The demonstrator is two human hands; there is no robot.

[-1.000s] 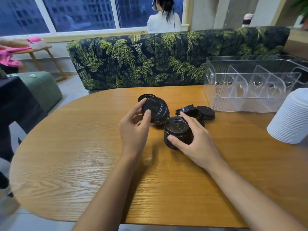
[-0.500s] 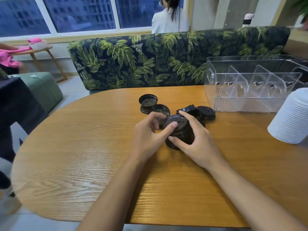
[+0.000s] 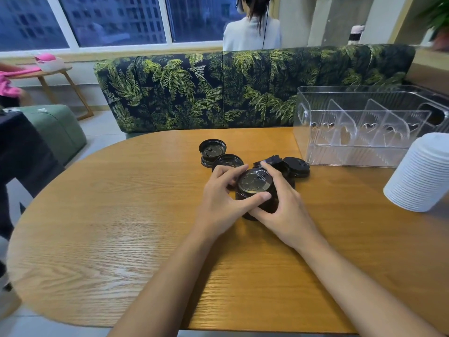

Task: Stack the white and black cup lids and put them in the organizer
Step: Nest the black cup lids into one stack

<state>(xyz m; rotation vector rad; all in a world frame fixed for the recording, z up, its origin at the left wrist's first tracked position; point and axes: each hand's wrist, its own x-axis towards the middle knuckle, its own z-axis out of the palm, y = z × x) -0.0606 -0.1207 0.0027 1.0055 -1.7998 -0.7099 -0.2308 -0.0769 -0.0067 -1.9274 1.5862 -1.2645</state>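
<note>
The wooden table [image 3: 121, 215] is brown, with a round left end. Near its middle stands a pile of black lids [image 3: 254, 183]. More black lids lie close behind it: two loose lids [image 3: 212, 148] touching each other on the left, one flat lid [image 3: 297, 165] on the right, and a few jumbled in between. At the back right sits a clear organizer [image 3: 315, 147] with dividers, and near it, by the right edge, stands a tall pile of white lids [image 3: 422, 173].
</note>
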